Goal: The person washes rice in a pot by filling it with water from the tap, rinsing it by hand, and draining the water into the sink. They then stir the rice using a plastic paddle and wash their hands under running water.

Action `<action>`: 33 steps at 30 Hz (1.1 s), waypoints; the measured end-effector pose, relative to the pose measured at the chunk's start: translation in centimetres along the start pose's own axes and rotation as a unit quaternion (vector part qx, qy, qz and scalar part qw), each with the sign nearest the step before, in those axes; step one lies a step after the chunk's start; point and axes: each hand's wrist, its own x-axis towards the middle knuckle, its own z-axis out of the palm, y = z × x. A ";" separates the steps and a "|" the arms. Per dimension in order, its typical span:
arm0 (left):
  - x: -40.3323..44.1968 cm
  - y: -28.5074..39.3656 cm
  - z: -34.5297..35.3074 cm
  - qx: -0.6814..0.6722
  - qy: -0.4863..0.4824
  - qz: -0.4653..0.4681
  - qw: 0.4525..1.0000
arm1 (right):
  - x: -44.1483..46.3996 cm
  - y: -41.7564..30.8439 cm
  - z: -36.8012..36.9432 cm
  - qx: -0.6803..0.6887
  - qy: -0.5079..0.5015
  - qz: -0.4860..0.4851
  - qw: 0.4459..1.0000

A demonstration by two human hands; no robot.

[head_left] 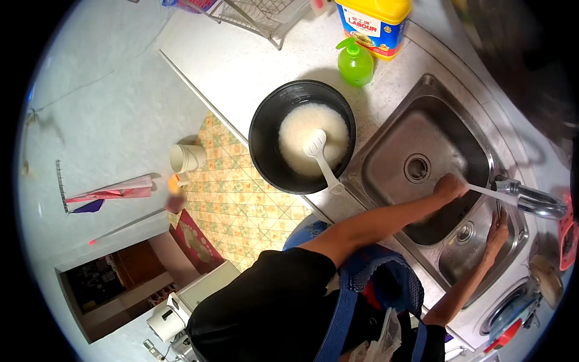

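Water runs in a pale stream from the chrome faucet (540, 202) to my left hand (451, 187), which is closed over the large sink basin (395, 142). What it holds, if anything, is hidden. My right hand (497, 230) is beside the small basin (456, 256), its fingertips at a thin metal lever by the faucet's base. On the counter (223, 57) a black pot (263, 148) contains rice in cloudy water. A white scoop (324, 158) lies in the pot, its handle over the rim.
A green pump bottle (356, 65) stands near a blue and yellow container (373, 27). A wire rack (256, 21) sits at the counter's far end. Lids and a red-handled item (505, 335) lie at the lower right. A white bucket (187, 158) is on the tiled floor.
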 end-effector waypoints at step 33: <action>-12.6 0.1 -3.8 0.160 0.010 0.264 0.951 | -4.3 -0.6 0.3 -0.062 0.227 -0.148 0.960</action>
